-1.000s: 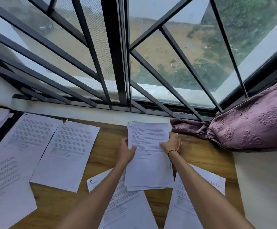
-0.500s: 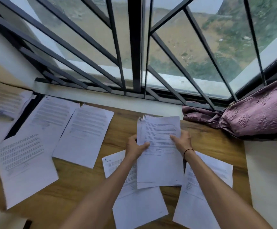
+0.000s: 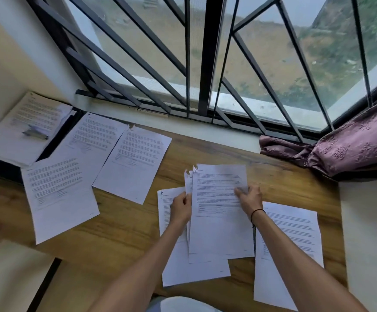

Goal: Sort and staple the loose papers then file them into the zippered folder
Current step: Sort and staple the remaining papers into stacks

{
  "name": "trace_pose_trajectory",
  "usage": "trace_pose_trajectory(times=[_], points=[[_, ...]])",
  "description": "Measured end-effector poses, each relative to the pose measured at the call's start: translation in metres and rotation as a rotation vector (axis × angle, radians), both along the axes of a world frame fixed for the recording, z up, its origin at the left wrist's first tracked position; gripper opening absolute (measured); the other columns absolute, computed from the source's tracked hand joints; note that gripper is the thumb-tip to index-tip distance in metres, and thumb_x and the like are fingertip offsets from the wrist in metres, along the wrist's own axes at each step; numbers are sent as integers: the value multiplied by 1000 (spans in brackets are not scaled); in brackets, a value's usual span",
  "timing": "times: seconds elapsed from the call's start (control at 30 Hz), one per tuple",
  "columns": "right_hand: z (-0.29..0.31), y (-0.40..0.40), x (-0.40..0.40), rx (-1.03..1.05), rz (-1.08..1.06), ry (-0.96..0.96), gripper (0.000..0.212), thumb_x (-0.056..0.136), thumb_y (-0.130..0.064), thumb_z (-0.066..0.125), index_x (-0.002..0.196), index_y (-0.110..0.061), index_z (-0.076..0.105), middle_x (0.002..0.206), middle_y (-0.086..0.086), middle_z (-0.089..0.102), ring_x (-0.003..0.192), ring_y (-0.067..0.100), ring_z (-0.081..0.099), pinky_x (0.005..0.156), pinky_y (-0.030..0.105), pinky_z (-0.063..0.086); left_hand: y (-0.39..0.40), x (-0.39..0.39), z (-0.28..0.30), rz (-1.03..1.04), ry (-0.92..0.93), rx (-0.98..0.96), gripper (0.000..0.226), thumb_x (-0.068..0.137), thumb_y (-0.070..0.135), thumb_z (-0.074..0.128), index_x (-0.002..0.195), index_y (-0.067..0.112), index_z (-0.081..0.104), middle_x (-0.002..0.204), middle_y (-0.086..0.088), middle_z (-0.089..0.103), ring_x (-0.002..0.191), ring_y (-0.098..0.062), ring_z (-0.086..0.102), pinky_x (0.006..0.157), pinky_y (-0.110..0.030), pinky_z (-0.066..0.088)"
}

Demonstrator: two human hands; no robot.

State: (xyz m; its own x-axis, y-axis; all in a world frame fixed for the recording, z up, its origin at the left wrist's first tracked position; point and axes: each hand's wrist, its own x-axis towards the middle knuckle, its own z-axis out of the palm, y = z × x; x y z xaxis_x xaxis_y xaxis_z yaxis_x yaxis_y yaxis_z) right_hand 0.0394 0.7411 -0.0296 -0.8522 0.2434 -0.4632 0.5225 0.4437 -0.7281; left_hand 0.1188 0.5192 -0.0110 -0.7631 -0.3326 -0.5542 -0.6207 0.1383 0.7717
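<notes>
A small stack of printed sheets (image 3: 219,224) sits in front of me, its sheets fanned apart at the left edge. My left hand (image 3: 181,207) grips that left edge. My right hand (image 3: 249,198) holds the right edge, fingers on the top page. Under the stack lie two loose pages, one to the left (image 3: 189,271) and one to the right (image 3: 288,251). Three more pages (image 3: 135,161) lie spread to the left. At far left a pile of papers (image 3: 14,140) rests on a black folder (image 3: 59,138), with a stapler (image 3: 35,134) on top.
The wooden desk (image 3: 126,233) runs up to a white sill and a barred window (image 3: 205,64). A bunched mauve curtain (image 3: 340,152) lies on the sill at right. White wall flanks the desk at right.
The camera view has swung left and down, bringing the folder pile and stapler fully into sight. The stack stays between both hands and its sheets now fan apart at the left edge.
</notes>
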Motion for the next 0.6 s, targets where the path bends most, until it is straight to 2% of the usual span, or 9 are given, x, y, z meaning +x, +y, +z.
trace_pose_trajectory(times=[0.1,0.17,0.23,0.3,0.37,0.4,0.47,0.53,0.6], points=[[-3,-7,9,3,19,-28,29,91,-27,76,107,-5,69,100,11,74,92,29,71,83,41,60,-9,9,1,30,5,-10,33,107,33,51,99,8,71,88,4,72,80,-9,66,61,-22,50],[-3,-13,13,17,34,-37,28,91,-31,76,107,-8,69,99,8,74,89,28,71,82,43,60,-17,14,-4,36,-6,-10,35,107,36,51,97,8,69,90,-1,73,84,-16,68,66,-31,55],[1,-20,16,16,41,-40,26,93,-27,74,108,-6,68,100,7,73,88,26,70,78,36,56,-25,18,-8,36,-14,-44,36,106,40,52,93,10,68,89,-3,72,84,-19,69,66,-38,55],[1,-25,17,3,31,-46,31,95,-26,72,114,-3,65,104,10,71,92,28,69,79,34,53,-32,20,-9,53,-3,-63,32,105,38,54,93,12,70,89,0,73,82,-15,68,63,-30,53],[-2,-29,17,-10,36,-54,33,94,-28,73,115,-5,63,107,12,71,94,29,70,84,41,59,-39,22,-8,96,8,-33,25,104,33,58,98,14,72,92,4,72,83,-10,66,61,-16,49],[-4,-31,17,-13,36,-60,32,93,-28,73,114,-6,63,107,12,71,93,29,70,86,47,60,-43,23,-8,111,1,-33,23,104,32,59,99,13,72,94,4,72,83,-9,66,61,-15,48],[-11,-34,17,-10,27,-65,27,93,-25,73,112,-7,65,105,11,72,93,30,71,86,53,61,-54,26,-12,134,-17,-90,19,101,32,62,98,15,71,97,2,74,86,-11,66,67,-22,53],[-9,-40,19,30,17,-41,23,92,-23,74,109,-8,69,100,9,74,91,29,72,85,53,61,-67,29,-14,161,-49,-197,14,98,32,65,98,19,70,97,3,74,85,-12,67,72,-31,58],[-6,-45,24,86,23,-24,20,91,-21,74,107,-8,72,99,9,74,91,30,71,84,50,60,-77,32,-13,192,-74,-324,11,96,32,68,99,22,67,95,5,71,83,-14,67,69,-30,57]])
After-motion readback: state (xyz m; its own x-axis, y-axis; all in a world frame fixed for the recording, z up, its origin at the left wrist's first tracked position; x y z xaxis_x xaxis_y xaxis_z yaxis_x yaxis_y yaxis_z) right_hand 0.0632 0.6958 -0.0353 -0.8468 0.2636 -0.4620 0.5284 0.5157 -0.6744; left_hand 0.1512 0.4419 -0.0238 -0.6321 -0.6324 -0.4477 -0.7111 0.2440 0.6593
